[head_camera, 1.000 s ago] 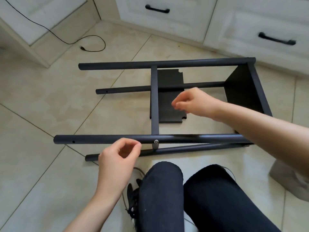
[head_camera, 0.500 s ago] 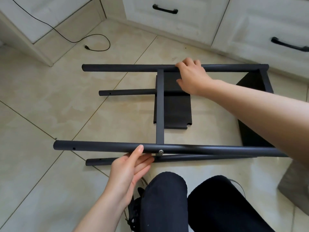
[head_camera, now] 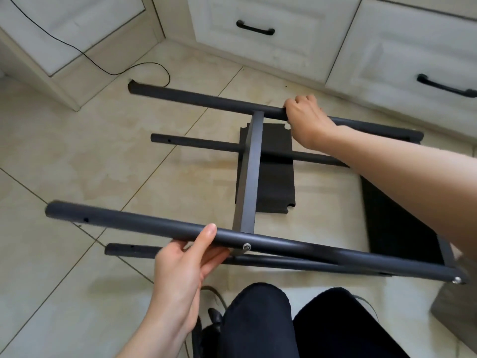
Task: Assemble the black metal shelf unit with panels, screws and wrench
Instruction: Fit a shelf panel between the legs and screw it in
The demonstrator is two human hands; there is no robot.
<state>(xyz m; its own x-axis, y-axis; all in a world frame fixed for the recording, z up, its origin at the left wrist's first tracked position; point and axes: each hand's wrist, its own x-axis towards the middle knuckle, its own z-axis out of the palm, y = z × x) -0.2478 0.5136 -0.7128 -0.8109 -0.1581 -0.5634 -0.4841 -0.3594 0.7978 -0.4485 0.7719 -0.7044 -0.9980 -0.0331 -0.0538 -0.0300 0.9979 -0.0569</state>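
Observation:
The black metal shelf frame lies on its side over the tiled floor, tilted. Its near upper pole (head_camera: 144, 226) carries a silver screw (head_camera: 246, 246); my left hand (head_camera: 185, 264) holds this pole from below, thumb on top. My right hand (head_camera: 305, 117) grips the far upper pole (head_camera: 196, 98) with curled fingers. A flat crossbar (head_camera: 249, 174) joins the two upper poles. Two lower poles (head_camera: 196, 143) run beneath. A fitted black panel (head_camera: 397, 228) closes the right end. A loose black panel (head_camera: 277, 177) lies flat on the floor under the frame.
White cabinets with black handles (head_camera: 255, 29) stand close behind the frame. A black cable (head_camera: 144, 68) trails over the floor at the back left. My knees in dark trousers (head_camera: 260, 321) sit just in front. A grey object (head_camera: 456, 308) lies at the right edge.
My right hand moved from mid-frame up to the far pole and closed round it. My left hand took the near pole. The frame has tilted and turned, its left end swinging.

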